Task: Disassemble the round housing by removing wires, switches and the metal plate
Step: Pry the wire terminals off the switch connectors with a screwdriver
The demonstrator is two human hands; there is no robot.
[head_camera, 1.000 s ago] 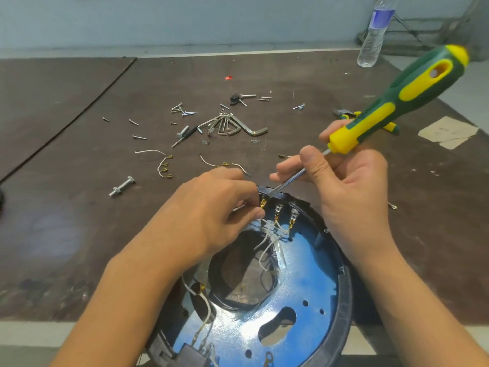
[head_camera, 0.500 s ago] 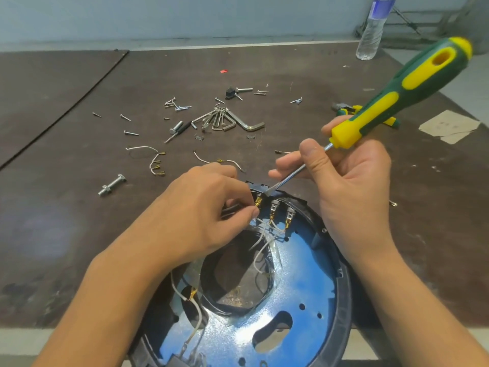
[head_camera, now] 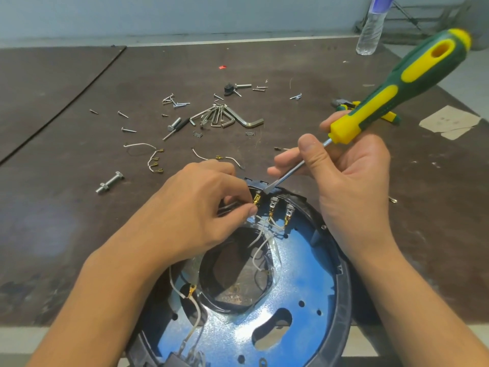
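Observation:
The round black housing (head_camera: 344,282) lies at the table's near edge, with a shiny blue metal plate (head_camera: 299,282) inside it. White wires (head_camera: 260,246) with brass terminals run to a switch block (head_camera: 274,201) at its far rim. My left hand (head_camera: 201,215) pinches the leftmost brass terminal (head_camera: 256,200). My right hand (head_camera: 344,170) grips a green and yellow screwdriver (head_camera: 407,80) by its shaft, the flat tip resting on the switch block just above that terminal. Another switch (head_camera: 182,360) with wires sits at the housing's near rim.
Loose screws (head_camera: 174,100), hex keys (head_camera: 230,117), a bolt (head_camera: 109,182) and removed wires (head_camera: 152,157) lie scattered on the dark table beyond the housing. Yellow-handled pliers (head_camera: 389,116) and paper scraps (head_camera: 449,121) lie at the right. A water bottle (head_camera: 371,25) stands far right.
Both hands keep their holds. The screwdriver handle has tilted slightly and the view has shifted a little; the tip stays at the switch block.

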